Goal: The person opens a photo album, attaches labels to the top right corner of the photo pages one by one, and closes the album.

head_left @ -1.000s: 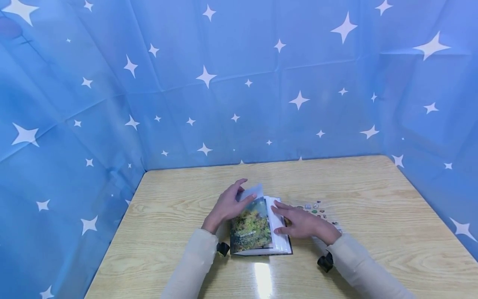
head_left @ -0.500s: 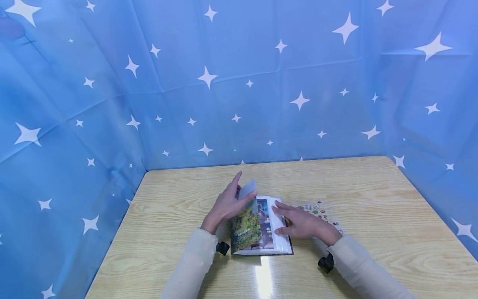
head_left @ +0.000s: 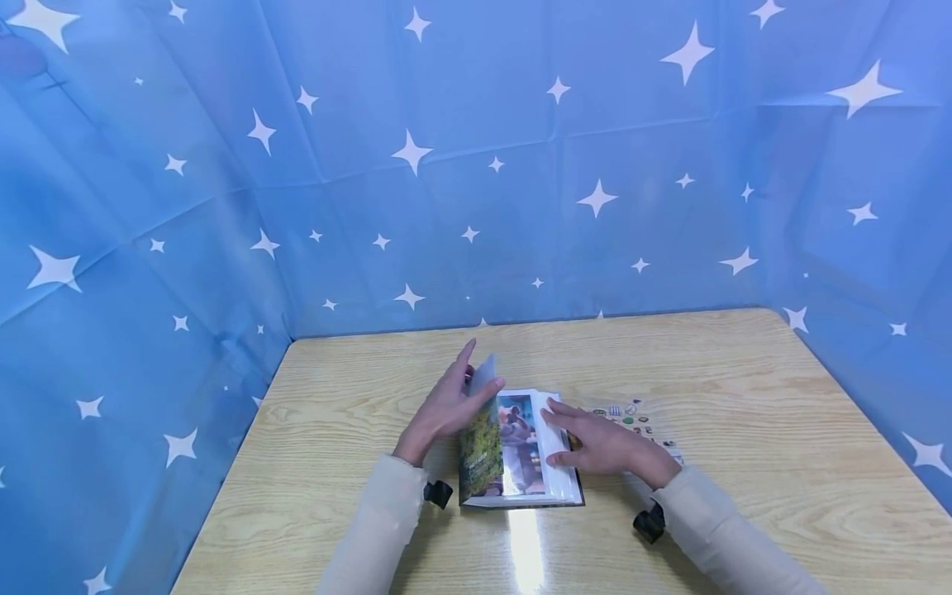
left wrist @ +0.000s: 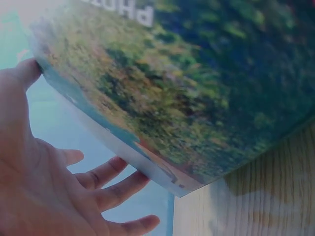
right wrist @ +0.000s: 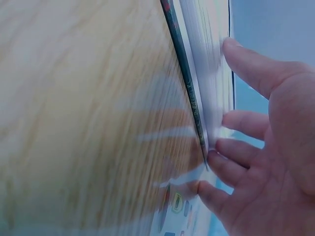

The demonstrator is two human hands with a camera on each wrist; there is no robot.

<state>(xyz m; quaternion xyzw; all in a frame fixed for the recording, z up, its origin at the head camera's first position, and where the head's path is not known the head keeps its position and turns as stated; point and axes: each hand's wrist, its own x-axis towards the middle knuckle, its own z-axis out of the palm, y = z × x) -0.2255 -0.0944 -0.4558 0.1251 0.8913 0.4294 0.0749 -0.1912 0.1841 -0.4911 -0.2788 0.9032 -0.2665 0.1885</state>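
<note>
A photo album (head_left: 524, 446) lies on the table, its front cover (head_left: 482, 450) lifted at a slant and a picture showing inside. My left hand (head_left: 446, 405) holds that cover near its far end; in the left wrist view, the cover (left wrist: 147, 98) shows leaf-coloured print, the thumb at one edge and fingertips along the corner side. My right hand (head_left: 598, 442) rests on the right edge of the pages with its fingers relaxed; the right wrist view has its fingertips (right wrist: 231, 160) touching the stacked page edges (right wrist: 206, 54).
A clear sheet of small stickers (head_left: 635, 421) lies beside the album, partly under the right hand and wrist. The wooden table (head_left: 744, 397) ends at a blue curtain (head_left: 476, 207) with white stars, behind and at both sides.
The left hand has drawn the cover up and leftward, and more of the picture inside the album has come into view. The right hand has stayed on the page edge.
</note>
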